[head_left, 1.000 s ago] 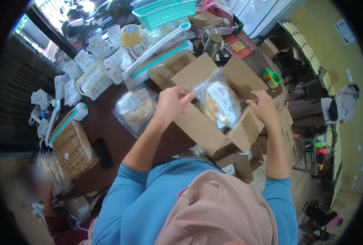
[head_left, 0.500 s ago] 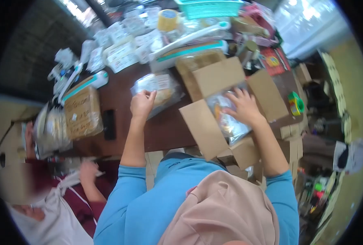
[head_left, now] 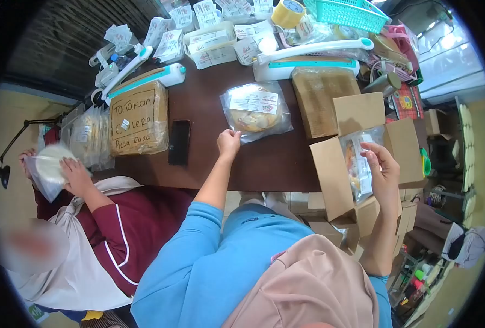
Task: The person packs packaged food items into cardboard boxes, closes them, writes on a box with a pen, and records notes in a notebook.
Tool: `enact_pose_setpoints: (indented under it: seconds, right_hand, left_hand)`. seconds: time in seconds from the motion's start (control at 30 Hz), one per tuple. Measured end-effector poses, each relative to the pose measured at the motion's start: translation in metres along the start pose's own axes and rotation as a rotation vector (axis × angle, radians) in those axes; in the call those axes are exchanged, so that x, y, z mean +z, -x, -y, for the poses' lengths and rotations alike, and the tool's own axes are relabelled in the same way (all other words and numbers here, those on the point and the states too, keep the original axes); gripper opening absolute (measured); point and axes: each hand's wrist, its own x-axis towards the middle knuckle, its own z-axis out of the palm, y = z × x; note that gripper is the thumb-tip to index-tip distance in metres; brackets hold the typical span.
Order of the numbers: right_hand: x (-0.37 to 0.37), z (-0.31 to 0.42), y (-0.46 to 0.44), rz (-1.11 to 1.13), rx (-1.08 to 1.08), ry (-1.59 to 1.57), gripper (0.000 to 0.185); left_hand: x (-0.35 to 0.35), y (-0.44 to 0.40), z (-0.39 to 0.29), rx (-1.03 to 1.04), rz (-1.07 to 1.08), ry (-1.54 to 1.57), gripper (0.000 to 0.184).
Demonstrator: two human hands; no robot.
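Note:
On the dark table lies a packaged pizza, flat in a clear plastic bag with a white label on top. My left hand is closed in a pinch at the bag's near left edge. To the right is a cardboard box with its flaps spread. Inside it rests another clear bag with a white label and food, partly hidden by a flap and my hand. My right hand is raised over the box's right side, fingers curled loosely and apart, holding nothing visible.
Two white-and-teal bag sealers stand behind taped cardboard packages. A phone lies on the table. Labels, yellow tape and a teal basket line the back. At left, a person's hands hold a round item in plastic.
My right hand has lifted out of the box. My left hand is now at the pizza bag's near edge. The view has shifted left, and the person beside me now holds a bagged round item.

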Motion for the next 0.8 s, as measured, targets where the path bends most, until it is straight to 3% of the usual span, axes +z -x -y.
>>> enact_pose_setpoints:
  seconds: [0.17,0.27,0.33,0.37,0.5,0.57,0.63,0.7,0.8]
  right_hand:
    - [0.004,0.008,0.021,-0.056,0.085,-0.170,0.024]
    - [0.004,0.018,0.038,-0.128,0.087,-0.279,0.024]
    - [0.010,0.033,0.052,-0.139,0.117,-0.345,0.023]
    - [0.014,0.041,0.060,-0.127,0.144,-0.417,0.023]
    - [0.060,0.068,0.071,0.298,0.287,-0.676,0.025]
    - [0.095,0.066,0.062,0.485,0.346,-0.612,0.032]
    - [0.124,0.062,0.046,0.484,0.480,-0.777,0.043]
    - [0.131,0.071,0.032,0.467,0.608,-0.982,0.053]
    - [0.113,0.086,0.021,0.503,0.568,-0.986,0.048]
  left_hand:
    - [0.004,-0.001,0.011,0.060,-0.108,-0.187,0.028]
    - [0.005,0.001,-0.001,-0.014,-0.052,0.076,0.034]
    - [0.000,-0.002,-0.008,-0.234,0.151,0.405,0.034]
    - [0.001,-0.010,0.000,-0.326,0.343,0.712,0.028]
    - [-0.032,0.016,-0.053,-0.358,0.508,1.039,0.020]
    - [-0.052,0.044,-0.078,-0.231,0.525,1.201,0.019]
    - [-0.071,0.096,-0.114,-0.144,0.439,1.264,0.016]
    - [-0.080,0.140,-0.131,0.121,0.182,1.047,0.014]
    - [-0.090,0.199,-0.137,0.455,0.098,0.835,0.010]
